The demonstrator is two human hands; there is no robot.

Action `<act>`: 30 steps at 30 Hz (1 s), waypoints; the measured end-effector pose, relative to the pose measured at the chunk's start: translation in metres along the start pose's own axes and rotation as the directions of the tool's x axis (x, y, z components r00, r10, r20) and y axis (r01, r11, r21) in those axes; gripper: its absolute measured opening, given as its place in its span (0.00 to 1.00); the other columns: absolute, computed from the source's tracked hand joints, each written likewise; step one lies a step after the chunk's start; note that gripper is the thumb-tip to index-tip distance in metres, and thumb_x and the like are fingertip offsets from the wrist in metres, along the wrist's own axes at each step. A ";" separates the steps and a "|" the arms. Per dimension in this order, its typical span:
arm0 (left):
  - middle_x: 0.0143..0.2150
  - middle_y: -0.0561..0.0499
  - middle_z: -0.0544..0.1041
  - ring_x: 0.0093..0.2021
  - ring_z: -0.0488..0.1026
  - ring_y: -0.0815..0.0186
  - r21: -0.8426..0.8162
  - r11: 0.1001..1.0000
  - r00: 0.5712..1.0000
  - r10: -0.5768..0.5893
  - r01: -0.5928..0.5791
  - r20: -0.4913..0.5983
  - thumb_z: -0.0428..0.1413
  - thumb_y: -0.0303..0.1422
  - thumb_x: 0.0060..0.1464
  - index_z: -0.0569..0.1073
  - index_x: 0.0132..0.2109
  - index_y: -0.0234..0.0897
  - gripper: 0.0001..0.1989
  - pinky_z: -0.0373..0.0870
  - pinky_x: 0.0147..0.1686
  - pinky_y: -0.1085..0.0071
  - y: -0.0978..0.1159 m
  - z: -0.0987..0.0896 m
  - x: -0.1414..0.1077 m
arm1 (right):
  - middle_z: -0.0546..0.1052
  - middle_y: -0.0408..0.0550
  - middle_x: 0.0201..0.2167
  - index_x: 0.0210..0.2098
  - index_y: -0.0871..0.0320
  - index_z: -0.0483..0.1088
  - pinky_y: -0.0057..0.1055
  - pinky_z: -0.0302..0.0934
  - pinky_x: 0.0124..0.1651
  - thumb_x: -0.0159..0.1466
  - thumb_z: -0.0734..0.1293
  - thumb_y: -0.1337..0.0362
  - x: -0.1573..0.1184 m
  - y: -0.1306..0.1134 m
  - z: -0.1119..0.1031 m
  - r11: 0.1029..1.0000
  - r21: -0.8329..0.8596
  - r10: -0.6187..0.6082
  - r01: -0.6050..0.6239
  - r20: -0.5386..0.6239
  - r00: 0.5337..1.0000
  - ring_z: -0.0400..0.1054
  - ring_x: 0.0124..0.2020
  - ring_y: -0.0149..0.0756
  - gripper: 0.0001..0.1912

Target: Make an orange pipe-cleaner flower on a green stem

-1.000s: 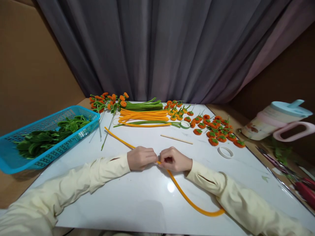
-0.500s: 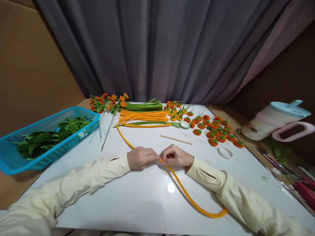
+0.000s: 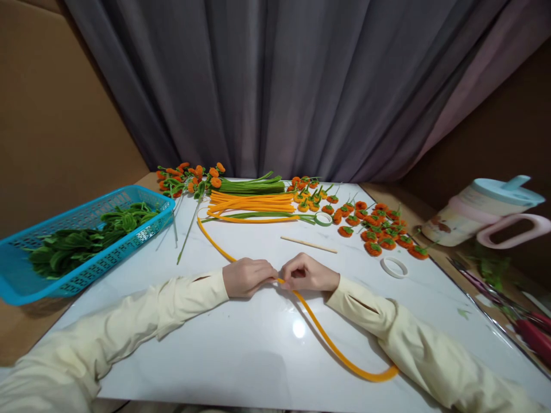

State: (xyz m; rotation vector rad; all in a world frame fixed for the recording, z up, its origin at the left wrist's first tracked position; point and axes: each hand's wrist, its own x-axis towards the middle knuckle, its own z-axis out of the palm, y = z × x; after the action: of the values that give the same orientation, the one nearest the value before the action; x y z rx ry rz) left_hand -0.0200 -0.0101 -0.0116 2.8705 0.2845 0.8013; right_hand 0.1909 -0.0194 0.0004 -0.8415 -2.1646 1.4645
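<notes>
An orange fuzzy stem runs between both hands over the white table. My left hand is closed on it, fingertips pinched and pointing right. Close beside, my right hand pinches the same stem between thumb and index finger. One end of the stem reaches up and left from my left hand; the other curves down and right to my right sleeve. Beyond the hands lie a thin wooden stick, a bundle of orange stems and green stems.
At the left is a blue basket of green leaves. Orange flower heads lie at the back right near a white tape ring. A lidded cup and red-handled pliers are at the right; a curtain hangs behind.
The upper-left end of the held stem has shifted slightly left. A slightly larger gap shows between my fingertips, with both hands almost in the same place.
</notes>
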 end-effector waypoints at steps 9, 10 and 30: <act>0.31 0.47 0.74 0.32 0.71 0.68 0.003 1.000 0.999 -0.005 0.005 0.052 0.43 0.31 0.60 0.66 0.41 0.34 0.09 0.66 0.29 0.75 -0.001 -0.004 0.000 | 0.63 0.42 0.17 0.20 0.66 0.67 0.23 0.44 0.21 0.54 0.67 0.51 0.000 -0.001 0.000 0.999 0.037 -0.007 0.007 0.014 1.000 0.49 0.20 0.24 0.22; 0.31 0.47 0.74 0.32 0.72 0.68 0.021 1.000 0.999 0.009 -0.010 0.049 0.43 0.31 0.61 0.66 0.42 0.34 0.09 0.66 0.29 0.75 -0.001 -0.004 -0.001 | 0.62 0.41 0.17 0.20 0.66 0.67 0.23 0.44 0.21 0.54 0.67 0.51 0.000 -0.001 0.000 0.999 0.033 -0.008 0.008 0.013 1.000 0.48 0.20 0.24 0.22; 0.30 0.48 0.72 0.30 0.69 0.68 0.185 0.976 0.993 0.107 -0.115 0.056 0.43 0.24 0.55 0.66 0.36 0.36 0.08 0.60 0.22 0.74 -0.003 -0.001 -0.001 | 0.62 0.41 0.16 0.20 0.66 0.68 0.23 0.43 0.20 0.54 0.66 0.52 0.000 0.002 0.002 0.998 -0.050 -0.033 0.034 0.006 0.999 0.47 0.19 0.23 0.21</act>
State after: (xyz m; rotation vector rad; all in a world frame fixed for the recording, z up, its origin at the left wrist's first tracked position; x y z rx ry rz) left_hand -0.0217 -0.0071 -0.0124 3.1013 0.2056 0.7633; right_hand 0.1901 -0.0196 -0.0021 -0.8152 -2.2173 1.4027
